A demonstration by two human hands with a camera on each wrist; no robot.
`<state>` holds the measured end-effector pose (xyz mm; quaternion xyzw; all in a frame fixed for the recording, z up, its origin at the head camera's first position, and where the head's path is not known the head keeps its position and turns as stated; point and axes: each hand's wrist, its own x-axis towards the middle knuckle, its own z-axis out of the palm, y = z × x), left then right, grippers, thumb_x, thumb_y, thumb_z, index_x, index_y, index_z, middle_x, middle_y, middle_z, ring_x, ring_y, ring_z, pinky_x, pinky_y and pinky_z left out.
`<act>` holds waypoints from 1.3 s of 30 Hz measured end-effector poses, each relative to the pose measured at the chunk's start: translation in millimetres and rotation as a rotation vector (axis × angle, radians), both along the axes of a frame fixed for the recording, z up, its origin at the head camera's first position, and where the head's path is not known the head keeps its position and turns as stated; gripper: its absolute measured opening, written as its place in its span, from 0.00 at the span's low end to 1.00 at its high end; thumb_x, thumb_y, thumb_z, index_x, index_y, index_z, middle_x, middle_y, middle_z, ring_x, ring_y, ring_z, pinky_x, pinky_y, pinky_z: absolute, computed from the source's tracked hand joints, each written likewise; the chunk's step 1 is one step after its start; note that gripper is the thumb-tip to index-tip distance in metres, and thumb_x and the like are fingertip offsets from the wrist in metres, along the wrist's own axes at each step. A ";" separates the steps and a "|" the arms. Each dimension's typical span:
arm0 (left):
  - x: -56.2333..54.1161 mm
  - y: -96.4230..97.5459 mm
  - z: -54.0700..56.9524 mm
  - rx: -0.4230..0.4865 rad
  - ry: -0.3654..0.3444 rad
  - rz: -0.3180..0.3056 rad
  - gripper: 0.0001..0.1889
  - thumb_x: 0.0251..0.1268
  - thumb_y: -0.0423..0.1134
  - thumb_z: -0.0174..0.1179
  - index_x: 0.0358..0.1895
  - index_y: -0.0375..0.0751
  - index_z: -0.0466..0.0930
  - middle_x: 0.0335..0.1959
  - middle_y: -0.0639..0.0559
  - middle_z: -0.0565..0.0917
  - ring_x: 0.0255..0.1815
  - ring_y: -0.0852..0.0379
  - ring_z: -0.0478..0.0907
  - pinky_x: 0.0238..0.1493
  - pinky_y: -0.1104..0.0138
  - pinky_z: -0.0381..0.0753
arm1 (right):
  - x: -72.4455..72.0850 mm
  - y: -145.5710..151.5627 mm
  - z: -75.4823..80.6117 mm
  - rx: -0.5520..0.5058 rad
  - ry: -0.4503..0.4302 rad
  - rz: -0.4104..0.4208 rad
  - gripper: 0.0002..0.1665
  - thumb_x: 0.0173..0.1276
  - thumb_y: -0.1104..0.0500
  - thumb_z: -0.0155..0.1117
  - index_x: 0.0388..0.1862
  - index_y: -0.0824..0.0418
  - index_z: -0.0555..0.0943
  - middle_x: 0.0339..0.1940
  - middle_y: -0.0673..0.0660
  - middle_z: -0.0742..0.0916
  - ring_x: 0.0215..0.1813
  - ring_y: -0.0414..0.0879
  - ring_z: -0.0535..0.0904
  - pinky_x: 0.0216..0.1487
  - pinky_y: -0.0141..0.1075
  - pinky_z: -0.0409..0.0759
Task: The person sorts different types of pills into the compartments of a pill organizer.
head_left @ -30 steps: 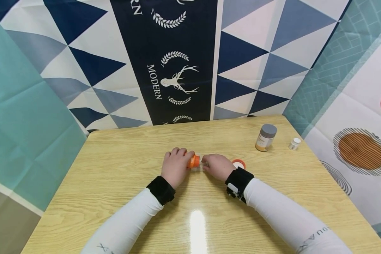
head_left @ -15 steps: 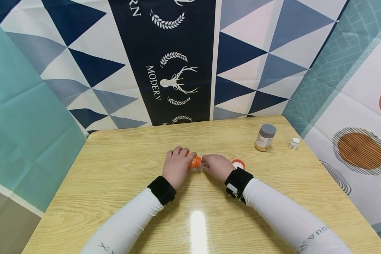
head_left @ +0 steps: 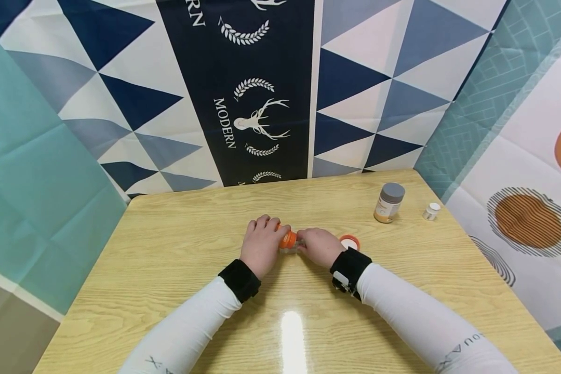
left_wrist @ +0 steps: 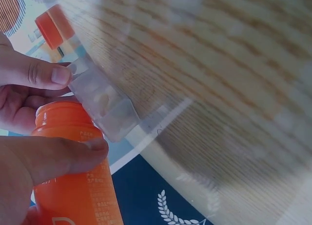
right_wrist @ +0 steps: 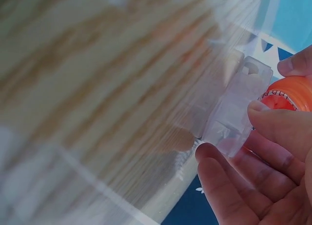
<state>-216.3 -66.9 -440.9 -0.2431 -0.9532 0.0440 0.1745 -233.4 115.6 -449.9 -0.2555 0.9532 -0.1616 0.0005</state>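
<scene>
My left hand [head_left: 262, 244] grips an orange bottle [head_left: 288, 239] with its mouth turned toward my right hand. In the left wrist view the thumb lies across the side of the bottle, which has no cap on it. A small clear plastic pill box [left_wrist: 109, 100] with compartments stands by the bottle's mouth; a pale pill [left_wrist: 104, 104] shows inside one compartment. My right hand [head_left: 320, 245] holds this box at its end, thumb on one side and fingers on the other, as the right wrist view shows. From the head, the hands mostly hide the box.
An orange-rimmed cap [head_left: 349, 242] with a white inside lies just right of my right hand. Farther back stand a grey-lidded jar [head_left: 389, 203] and a small white bottle [head_left: 431, 211], near the right edge of the wooden table [head_left: 168, 234]. Patterned cloth [head_left: 355, 93] hangs behind.
The orange bottle and my left hand have shifted slightly right, closer to my right hand. The right hand stays nearly where it was, still at the pill box.
</scene>
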 end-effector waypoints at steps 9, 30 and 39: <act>0.1 -0.1 -0.5 -0.012 0.024 -0.017 0.25 0.60 0.34 0.70 0.58 0.61 0.80 0.57 0.52 0.79 0.63 0.47 0.68 0.61 0.52 0.67 | 0.5 0.4 -2.2 -0.021 -0.009 -0.003 0.06 0.65 0.58 0.71 0.36 0.57 0.82 0.28 0.49 0.84 0.30 0.41 0.77 0.36 0.39 0.77; -4.8 1.2 -5.7 -0.042 0.066 -0.049 0.25 0.58 0.36 0.72 0.57 0.62 0.79 0.57 0.52 0.76 0.64 0.47 0.65 0.63 0.51 0.66 | 0.3 1.7 -2.2 -0.024 -0.014 -0.007 0.05 0.66 0.58 0.71 0.35 0.57 0.82 0.25 0.47 0.82 0.26 0.39 0.73 0.32 0.37 0.75; -6.0 2.2 -4.3 -0.067 0.076 -0.060 0.24 0.57 0.39 0.73 0.56 0.62 0.79 0.57 0.53 0.76 0.64 0.47 0.65 0.63 0.52 0.66 | 0.3 3.2 0.2 -0.034 -0.009 -0.003 0.05 0.65 0.58 0.71 0.36 0.58 0.83 0.26 0.48 0.84 0.26 0.39 0.75 0.32 0.36 0.76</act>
